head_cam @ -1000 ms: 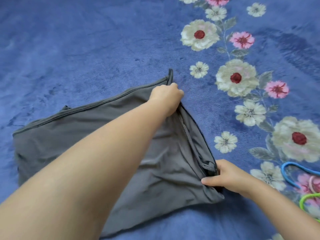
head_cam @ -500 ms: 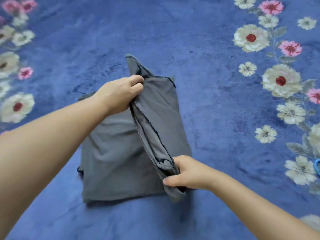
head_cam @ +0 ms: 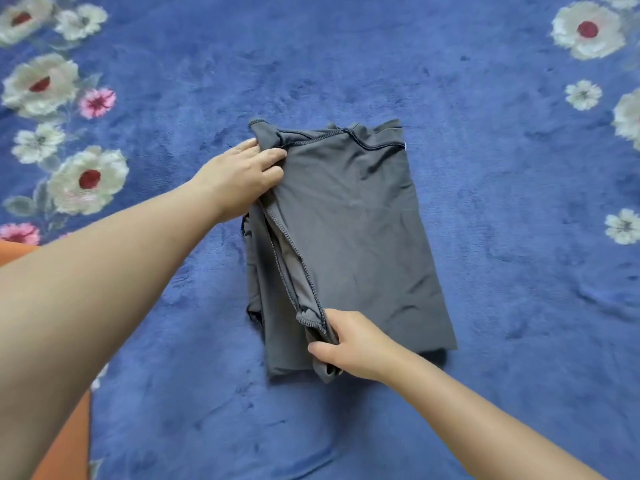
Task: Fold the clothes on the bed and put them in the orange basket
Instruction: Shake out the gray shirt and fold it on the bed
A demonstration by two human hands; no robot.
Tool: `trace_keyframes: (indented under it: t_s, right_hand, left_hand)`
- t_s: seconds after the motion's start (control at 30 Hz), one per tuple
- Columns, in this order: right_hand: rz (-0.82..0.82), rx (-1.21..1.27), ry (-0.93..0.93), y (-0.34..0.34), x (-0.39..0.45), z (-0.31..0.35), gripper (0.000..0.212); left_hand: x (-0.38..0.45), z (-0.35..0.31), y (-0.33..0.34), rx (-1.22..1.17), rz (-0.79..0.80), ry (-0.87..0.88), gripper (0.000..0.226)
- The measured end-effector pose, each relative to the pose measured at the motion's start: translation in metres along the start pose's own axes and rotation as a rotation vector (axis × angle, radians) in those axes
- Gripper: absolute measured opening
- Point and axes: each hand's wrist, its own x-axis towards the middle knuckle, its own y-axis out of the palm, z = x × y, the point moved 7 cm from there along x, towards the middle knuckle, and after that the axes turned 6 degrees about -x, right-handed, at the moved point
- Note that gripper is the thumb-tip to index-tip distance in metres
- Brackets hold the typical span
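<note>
A grey stretchy garment [head_cam: 349, 233] lies folded into a tall rectangle in the middle of the blue flowered bedspread [head_cam: 502, 271]. My left hand [head_cam: 242, 178] rests on its upper left corner, fingers laid over the folded edge, thumb side hidden under the cloth. My right hand [head_cam: 349, 344] pinches the stitched hem at the lower left of the garment, near its bottom edge. An orange surface [head_cam: 71, 445], likely the orange basket, shows at the lower left behind my left forearm.
The bedspread's white and pink flower bands run along the far left [head_cam: 86, 178] and the far right [head_cam: 588, 29]. Plain blue plush surrounds the garment on all sides.
Both hands have carried the garment's right half over to the left and laid it flat, making a narrower rectangle. My left hand now lies flatter on the corner. The view has shifted left.
</note>
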Motion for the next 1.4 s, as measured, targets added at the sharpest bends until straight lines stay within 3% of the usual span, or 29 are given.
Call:
trace_keyframes:
  t_s: [0.13,0.17,0.23,0.33,0.4,0.47,0.57,0.63,0.77,0.9,1.03,1.23,1.33,1.4]
  right_hand:
    - [0.006,-0.204,-0.012,0.023,0.02,-0.002,0.013]
    - [0.023,-0.196,-0.02,0.029,0.019,-0.001,0.007]
    - [0.059,-0.147,-0.047,0.036,0.015,-0.004,0.035]
    - [0.068,-0.171,-0.108,0.038,0.0,-0.01,0.045]
    - [-0.045,-0.22,-0.16,0.028,-0.012,-0.016,0.04]
    - [-0.284,-0.276,-0.258,0.002,-0.03,-0.019,0.036]
    - [-0.623,-0.597,-0.411,-0.052,-0.054,-0.028,0.039]
    - [-0.698,-0.858,-0.403,-0.089,-0.057,-0.039,0.054]
    - [-0.528,-1.356,-0.373,-0.118,-0.041,-0.073,0.078]
    - [-0.395,-1.551,-0.548,-0.103,-0.019,-0.076,0.067]
    - [-0.329,-1.463,-0.587,-0.098,0.001,-0.072,0.049]
    - [-0.17,-1.334,-0.544,-0.098,0.011,-0.07,0.048]
    - [-0.045,-1.256,-0.547,-0.107,0.007,-0.062,0.071]
    - [-0.023,-0.954,-0.53,-0.124,0.0,-0.047,0.066]
  left_hand:
    - [-0.025,0.023,0.043,0.034,0.404,-0.27,0.038]
    - [-0.035,0.024,0.046,0.006,0.398,-0.31,0.04]
    - [-0.048,0.021,0.045,-0.031,0.301,-0.327,0.045]
    - [-0.067,0.008,0.046,-0.039,-0.029,-0.194,0.055]
    - [-0.081,-0.015,0.047,-0.056,-0.17,-0.036,0.046]
    - [-0.092,-0.041,0.053,-0.11,-0.21,0.088,0.051]
    - [-0.099,-0.078,0.072,-0.151,-0.143,0.225,0.07]
    - [-0.1,-0.092,0.085,-0.168,-0.063,0.295,0.087]
    - [-0.095,-0.093,0.097,-0.2,0.068,0.313,0.105]
    - [-0.096,-0.094,0.101,-0.159,0.091,0.328,0.111]
    - [-0.093,-0.098,0.096,-0.176,0.036,0.287,0.098]
    - [-0.083,-0.104,0.091,-0.363,0.029,0.124,0.08]
    - [-0.082,-0.088,0.081,-0.646,-0.024,0.029,0.063]
    - [-0.079,-0.073,0.075,-1.018,0.048,-0.068,0.066]
